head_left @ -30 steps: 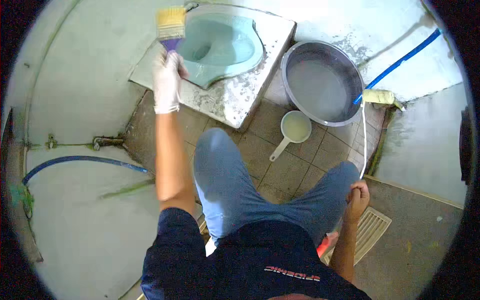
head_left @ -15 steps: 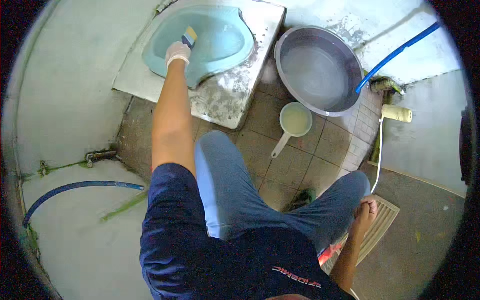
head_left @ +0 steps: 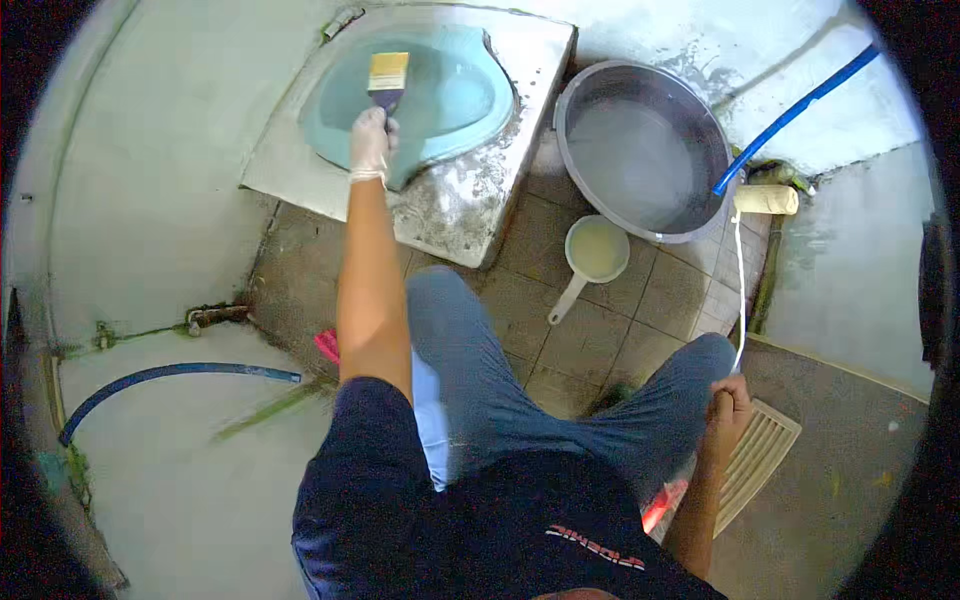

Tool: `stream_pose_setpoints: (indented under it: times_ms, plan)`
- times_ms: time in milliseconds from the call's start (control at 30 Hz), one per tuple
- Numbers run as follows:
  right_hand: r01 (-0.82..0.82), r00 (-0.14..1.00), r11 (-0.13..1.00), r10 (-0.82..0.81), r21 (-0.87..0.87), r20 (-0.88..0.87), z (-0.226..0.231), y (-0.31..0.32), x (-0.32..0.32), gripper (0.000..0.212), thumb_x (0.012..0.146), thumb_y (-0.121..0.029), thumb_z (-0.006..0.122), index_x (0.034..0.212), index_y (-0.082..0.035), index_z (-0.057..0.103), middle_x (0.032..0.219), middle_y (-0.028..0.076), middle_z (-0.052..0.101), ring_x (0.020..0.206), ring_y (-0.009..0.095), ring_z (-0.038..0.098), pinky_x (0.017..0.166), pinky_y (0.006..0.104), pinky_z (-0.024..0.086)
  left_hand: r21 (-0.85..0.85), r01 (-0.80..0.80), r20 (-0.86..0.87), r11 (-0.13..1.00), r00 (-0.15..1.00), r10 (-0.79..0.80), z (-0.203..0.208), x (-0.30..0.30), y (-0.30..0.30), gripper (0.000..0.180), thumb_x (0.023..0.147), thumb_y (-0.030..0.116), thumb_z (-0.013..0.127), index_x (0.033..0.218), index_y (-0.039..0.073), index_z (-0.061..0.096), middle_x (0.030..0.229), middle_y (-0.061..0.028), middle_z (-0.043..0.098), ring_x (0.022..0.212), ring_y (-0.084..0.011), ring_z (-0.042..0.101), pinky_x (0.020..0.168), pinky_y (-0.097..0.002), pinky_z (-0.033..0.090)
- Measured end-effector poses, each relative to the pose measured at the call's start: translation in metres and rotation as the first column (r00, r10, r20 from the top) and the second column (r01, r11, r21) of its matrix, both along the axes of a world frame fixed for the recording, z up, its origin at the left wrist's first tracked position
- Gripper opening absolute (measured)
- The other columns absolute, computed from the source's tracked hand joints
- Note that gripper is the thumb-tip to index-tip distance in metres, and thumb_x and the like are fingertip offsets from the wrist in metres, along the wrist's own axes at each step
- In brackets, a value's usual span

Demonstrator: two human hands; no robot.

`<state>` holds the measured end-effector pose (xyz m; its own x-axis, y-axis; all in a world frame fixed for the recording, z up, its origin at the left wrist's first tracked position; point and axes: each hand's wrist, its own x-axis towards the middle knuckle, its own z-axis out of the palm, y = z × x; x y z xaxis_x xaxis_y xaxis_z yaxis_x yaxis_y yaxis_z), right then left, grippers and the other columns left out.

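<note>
My left hand [head_left: 371,145], in a thin white glove, is closed round the dark handle of a flat paintbrush [head_left: 389,72] with pale yellow bristles. The brush is over the basin of a light blue squat toilet [head_left: 462,142], its bristles pointing away from me; whether they touch the surface I cannot tell. By my right knee, my bare right hand [head_left: 731,395] is closed on a paint roller [head_left: 767,199]. Its thin white rod runs up from my fist to the cream sleeve, which appears beside the tub.
A large grey tub [head_left: 640,140] holding water stands right of the raised toilet platform [head_left: 445,222]. A blue hose [head_left: 800,108] hangs to its rim. Before it, a long-handled dipper [head_left: 597,250] rests on brown tiles. Another blue hose [head_left: 165,370] is at left, a slatted grate [head_left: 760,460] at lower right.
My left hand has drawn back slightly toward me and turned the brush so its bristles point straight away. The roller's sleeve has shifted left, toward the tub.
</note>
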<state>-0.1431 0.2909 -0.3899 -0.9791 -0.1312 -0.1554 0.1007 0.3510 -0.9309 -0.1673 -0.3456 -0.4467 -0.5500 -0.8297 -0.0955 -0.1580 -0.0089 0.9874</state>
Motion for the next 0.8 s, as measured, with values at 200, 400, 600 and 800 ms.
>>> stream_pose_setpoints:
  times_ms: [200, 400, 600, 800]
  plan:
    - [0.003, 0.994, 1.0, -0.003, -0.003, 0.106, -0.005, -0.027, -0.013, 0.012, 0.081, 0.002, 0.047, 0.082, -0.002, 0.058, 0.077, 0.004, 0.053, 0.074, 0.013, 0.05, 0.071, 0.0245, 0.039, 0.478, 0.292, -0.47, 0.829, 0.882, -0.04, 0.035, 0.03, 0.144, 0.026, 0.094, 0.029, 0.047, 0.102, 0.005, 0.056, 0.068, -0.0017, 0.056, 0.042, -0.0087, 0.041, 0.034, -0.0212, 0.029]
    - [-0.129, 0.992, 0.987, 0.129, -0.092, -0.016, 0.009, -0.064, -0.02, 0.008, 0.087, -0.002, 0.051, 0.086, -0.003, 0.058, 0.082, 0.002, 0.053, 0.075, 0.009, 0.048, 0.069, 0.0205, 0.037, 0.387, 0.579, -0.632, 0.718, 0.734, -0.25, 0.053, 0.033, 0.269, 0.034, 0.095, 0.03, 0.048, 0.119, 0.006, 0.045, 0.08, -0.0037, 0.054, 0.062, -0.0091, 0.049, 0.051, -0.0215, 0.04]
    - [-0.124, 0.986, 0.971, 0.143, -0.206, 0.08, 0.028, -0.081, -0.021, 0.012, 0.09, -0.007, 0.051, 0.097, -0.002, 0.059, 0.087, 0.001, 0.054, 0.082, 0.01, 0.049, 0.076, 0.0222, 0.038, 0.334, 0.609, -0.545, 0.719, 0.748, -0.38, 0.062, 0.049, 0.359, 0.046, 0.091, 0.01, 0.05, 0.133, 0.002, 0.033, 0.114, -0.0075, 0.048, 0.096, -0.0147, 0.05, 0.086, -0.0248, 0.041]
    - [-0.209, 0.977, 0.939, 0.21, -0.274, -0.023, 0.028, -0.107, -0.014, 0.015, 0.089, -0.009, 0.055, 0.101, -0.001, 0.052, 0.083, -0.003, 0.045, 0.078, 0.006, 0.042, 0.072, 0.02, 0.035, -0.13, 0.523, -0.296, 0.842, 0.791, -0.536, 0.068, 0.047, 0.423, 0.054, 0.082, 0.0, 0.055, 0.132, -0.002, 0.035, 0.125, -0.016, 0.043, 0.119, -0.0263, 0.042, 0.102, -0.0349, 0.032]
